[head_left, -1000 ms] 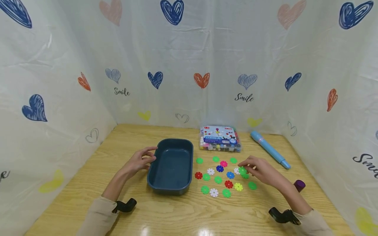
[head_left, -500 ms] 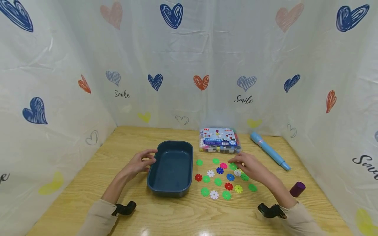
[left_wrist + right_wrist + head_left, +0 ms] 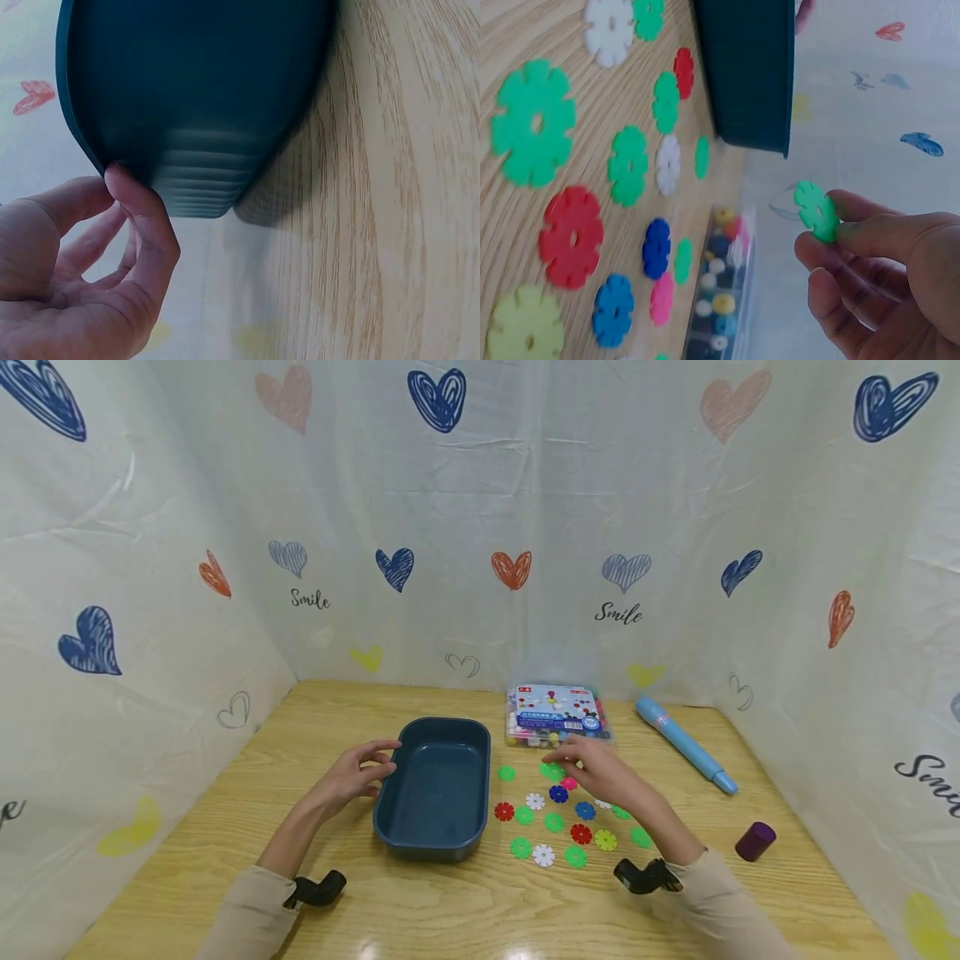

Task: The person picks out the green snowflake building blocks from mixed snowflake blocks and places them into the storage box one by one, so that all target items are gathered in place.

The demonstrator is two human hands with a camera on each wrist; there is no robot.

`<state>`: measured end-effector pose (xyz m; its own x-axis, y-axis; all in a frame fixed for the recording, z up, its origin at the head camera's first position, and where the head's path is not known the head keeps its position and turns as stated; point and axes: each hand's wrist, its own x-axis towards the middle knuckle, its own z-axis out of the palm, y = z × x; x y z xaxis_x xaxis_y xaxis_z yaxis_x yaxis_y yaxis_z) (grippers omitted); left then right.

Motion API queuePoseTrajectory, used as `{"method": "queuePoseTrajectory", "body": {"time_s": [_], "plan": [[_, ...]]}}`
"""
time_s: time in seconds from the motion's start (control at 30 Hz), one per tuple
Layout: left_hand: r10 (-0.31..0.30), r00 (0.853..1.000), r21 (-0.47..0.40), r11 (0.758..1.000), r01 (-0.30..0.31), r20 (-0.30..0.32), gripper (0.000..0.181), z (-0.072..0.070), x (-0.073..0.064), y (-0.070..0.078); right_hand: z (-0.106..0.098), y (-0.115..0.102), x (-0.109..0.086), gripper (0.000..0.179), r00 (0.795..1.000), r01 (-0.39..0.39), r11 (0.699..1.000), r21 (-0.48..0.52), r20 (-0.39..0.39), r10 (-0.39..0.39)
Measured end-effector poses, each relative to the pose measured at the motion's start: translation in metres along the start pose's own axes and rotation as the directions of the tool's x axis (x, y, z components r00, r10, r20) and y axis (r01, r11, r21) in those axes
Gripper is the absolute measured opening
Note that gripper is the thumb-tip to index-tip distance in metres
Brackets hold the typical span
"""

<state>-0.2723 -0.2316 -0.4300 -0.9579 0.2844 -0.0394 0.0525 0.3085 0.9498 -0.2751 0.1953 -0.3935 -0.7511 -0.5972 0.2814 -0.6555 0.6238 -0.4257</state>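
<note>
My left hand [image 3: 352, 778] pinches the left rim of a dark blue-green plastic basin [image 3: 431, 847]; in the left wrist view its thumb and index finger meet at that rim. The basin stands upright on the table with nothing inside. Between thumb and fingertips, my right hand [image 3: 603, 772] holds a green notched plastic disc [image 3: 817, 211], raised above the table. Below and beside this hand lie several similar discs, among them a red disc [image 3: 581, 834], a dark blue disc [image 3: 558, 793], a yellow disc [image 3: 605, 840] and a white disc [image 3: 543, 856].
A clear box [image 3: 558, 717] of coloured beads with a printed label stands behind the discs. To the right lie a light blue tube [image 3: 686, 745] and a purple cap [image 3: 755, 842]. A white curtain [image 3: 465, 485] with printed hearts hangs around the table [image 3: 420, 910].
My right hand has moved left across the discs, carrying the green disc towards the basin. My left hand has stayed at the basin's rim.
</note>
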Motion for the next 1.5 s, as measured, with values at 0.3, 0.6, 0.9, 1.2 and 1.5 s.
{"method": "queuePoseTrajectory", "body": {"time_s": [0.3,0.6,0.9,1.2,1.5], "plan": [[0.000,1.000,-0.010,1.000,0.000,0.005,0.052,0.000,0.000,0.001,0.010,-0.014,0.029,0.022,1.000,0.029,0.999,0.042,0.000,-0.029],[-0.002,1.000,-0.016,1.000,0.003,0.013,0.053,-0.001,-0.001,0.000,0.019,-0.025,0.062,0.022,0.998,0.041,0.997,0.064,0.043,-0.044],[-0.001,1.000,-0.012,1.000,0.002,0.013,0.054,-0.001,0.001,-0.003,0.028,-0.034,0.097,0.025,0.990,-0.019,0.996,0.083,0.138,0.007],[0.008,0.999,-0.020,1.000,-0.007,0.032,0.056,0.000,-0.001,-0.001,0.034,-0.038,0.123,0.026,0.979,-0.081,0.987,0.137,0.199,0.053],[0.007,1.000,-0.023,1.000,-0.006,0.027,0.055,-0.001,0.000,-0.001,0.058,-0.042,0.148,0.026,0.983,-0.119,0.971,0.205,0.163,0.086]]}}
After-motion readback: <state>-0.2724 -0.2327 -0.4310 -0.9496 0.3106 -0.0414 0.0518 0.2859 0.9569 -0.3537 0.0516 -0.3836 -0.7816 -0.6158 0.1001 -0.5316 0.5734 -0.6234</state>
